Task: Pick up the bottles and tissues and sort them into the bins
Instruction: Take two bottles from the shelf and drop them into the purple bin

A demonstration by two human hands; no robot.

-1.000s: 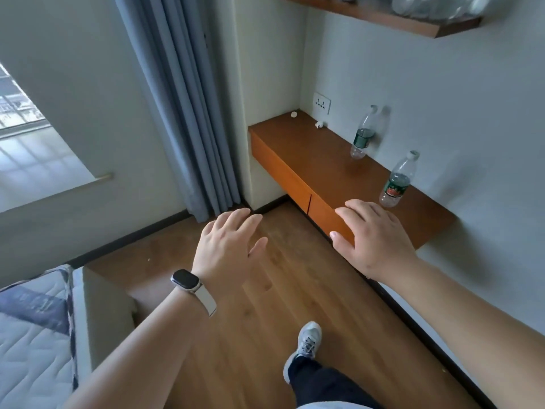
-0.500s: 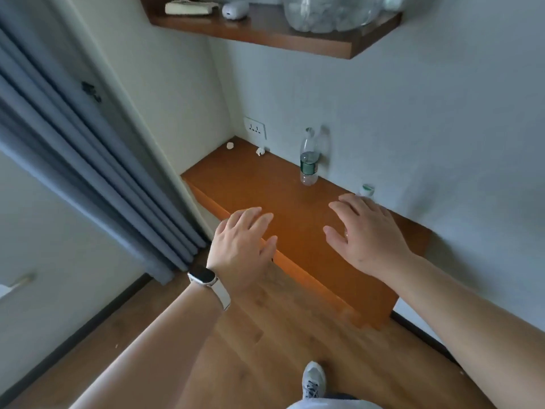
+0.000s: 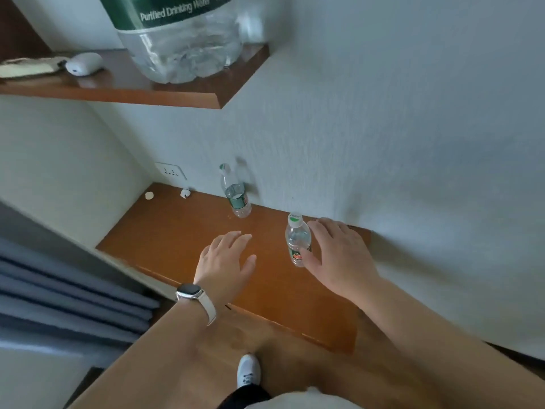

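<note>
from my seat the risks run like this. my left hand [image 3: 225, 261] hangs spread and empty over the wooden ledge [image 3: 182, 231]; a careless sweep could topple the far bottle [image 3: 236, 193] standing against the wall. my right hand [image 3: 339, 255] is spread beside the near bottle [image 3: 298, 242], thumb possibly touching it, not yet closed, and a nudge could tip it. two small white bits, maybe tissues [image 3: 185, 193], sit in the corner. no bins in sight.

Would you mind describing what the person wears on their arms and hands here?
Both forearms are bare, with no sleeves in view. The left wrist carries a smartwatch with a dark rectangular face, silver case and white strap. The right hand shows no ring, glove or band.
</note>
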